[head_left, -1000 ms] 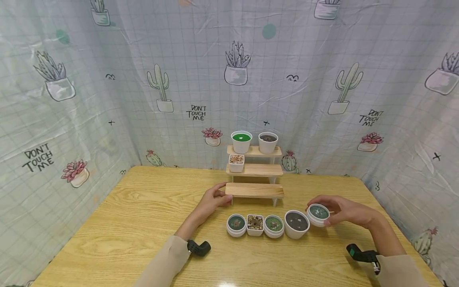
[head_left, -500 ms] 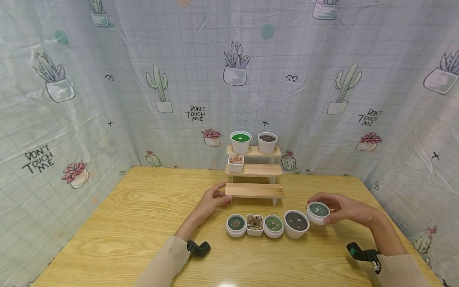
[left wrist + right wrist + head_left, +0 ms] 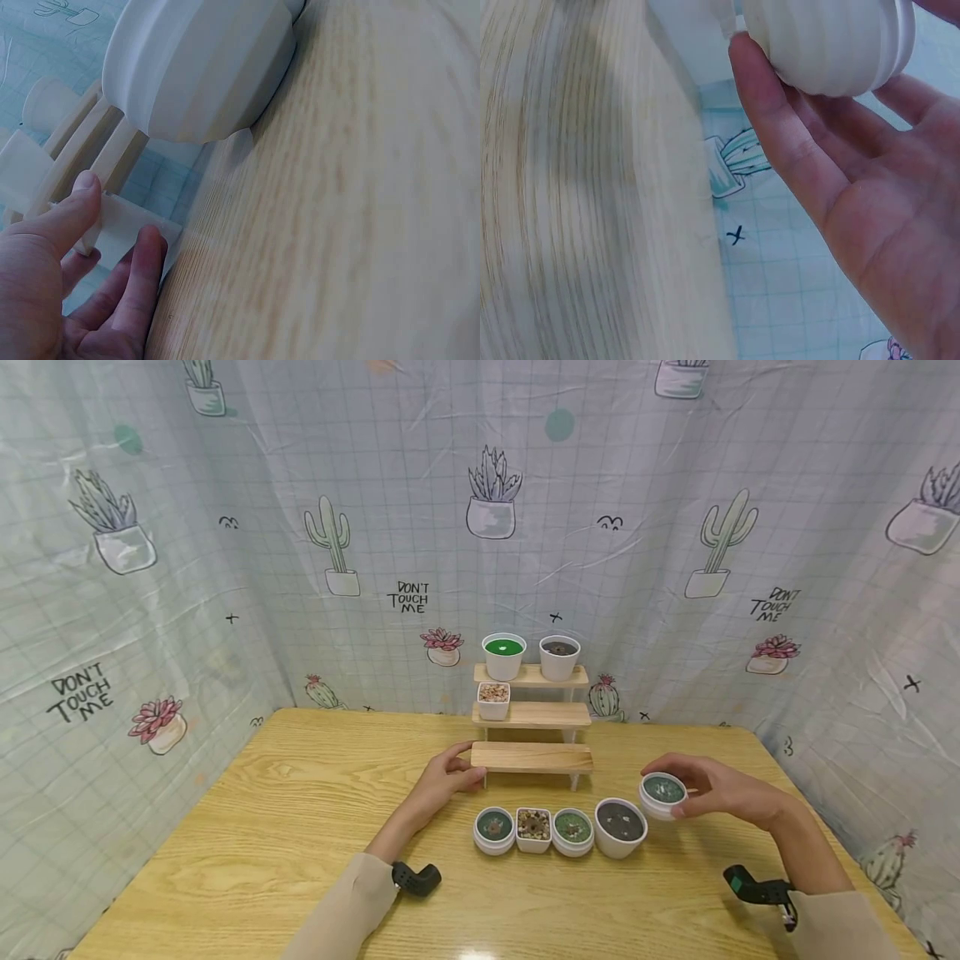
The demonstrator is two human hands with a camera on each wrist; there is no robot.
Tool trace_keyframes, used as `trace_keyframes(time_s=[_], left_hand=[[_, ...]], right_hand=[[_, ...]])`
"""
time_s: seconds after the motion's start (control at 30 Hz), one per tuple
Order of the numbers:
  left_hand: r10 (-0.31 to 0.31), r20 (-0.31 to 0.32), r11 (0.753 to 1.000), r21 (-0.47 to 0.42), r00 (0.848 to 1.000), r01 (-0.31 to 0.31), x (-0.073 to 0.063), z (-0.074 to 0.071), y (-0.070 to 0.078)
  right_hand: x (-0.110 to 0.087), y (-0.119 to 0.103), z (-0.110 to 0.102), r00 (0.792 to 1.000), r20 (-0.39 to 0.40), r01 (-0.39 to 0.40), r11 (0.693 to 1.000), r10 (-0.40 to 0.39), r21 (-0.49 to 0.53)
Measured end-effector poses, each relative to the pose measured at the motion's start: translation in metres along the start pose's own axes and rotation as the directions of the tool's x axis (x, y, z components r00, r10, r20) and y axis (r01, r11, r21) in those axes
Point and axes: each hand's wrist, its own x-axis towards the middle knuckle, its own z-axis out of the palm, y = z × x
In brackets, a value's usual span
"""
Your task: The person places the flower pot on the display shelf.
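Note:
My right hand (image 3: pixel 720 792) holds a small round white pot (image 3: pixel 663 792) with a dark green, speckled top, thumb on its near side and fingers round the far side. In the right wrist view the ribbed white pot (image 3: pixel 832 45) hangs above the wood, fingers beneath and beside it. My left hand (image 3: pixel 442 783) grips the left end of a three-tier wooden shelf stand (image 3: pixel 531 757) at its lowest step. The left wrist view shows the thumb at the step's end and the other fingers along the white side support (image 3: pixel 124 229).
In front of the stand, a row holds a round dark green pot (image 3: pixel 494 829), a square pebble pot (image 3: pixel 533 830), a round green pot (image 3: pixel 573 832) and a larger grey-topped pot (image 3: pixel 620 828). Upper steps carry a green-topped pot (image 3: pixel 504 658), a brown-topped pot (image 3: pixel 560 658) and a square pot (image 3: pixel 494 702).
My right hand has lifted the round pot slightly and carried it a little away from me, toward the stand. The left hand keeps its grip on the stand.

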Motion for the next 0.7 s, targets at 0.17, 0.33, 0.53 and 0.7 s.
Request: trace_keyframes(time_s=[0.17, 0.33, 0.53, 0.7], left_hand=[[-0.002, 0.003, 1.0, 0.003, 1.0, 0.002, 0.0, 0.0, 0.0], [-0.006, -0.002, 1.0, -0.006, 1.0, 0.006, 0.001, 0.001, -0.001], [0.003, -0.003, 1.0, -0.01, 1.0, -0.003, 0.001, 0.002, -0.001], [-0.003, -0.007, 1.0, 0.0, 1.0, 0.003, 0.001, 0.001, -0.001]], right_hand=[[0.001, -0.005, 0.002, 0.996, -0.08, -0.044, 0.998, 0.041, -0.047], [0.004, -0.011, 0.006, 0.987, -0.144, -0.081, 0.993, 0.068, -0.085], [0.006, -0.016, 0.009, 0.976, -0.202, -0.107, 0.989, 0.085, -0.1], [0.008, -0.016, 0.01, 0.97, -0.231, -0.105, 0.989, 0.079, -0.103]])
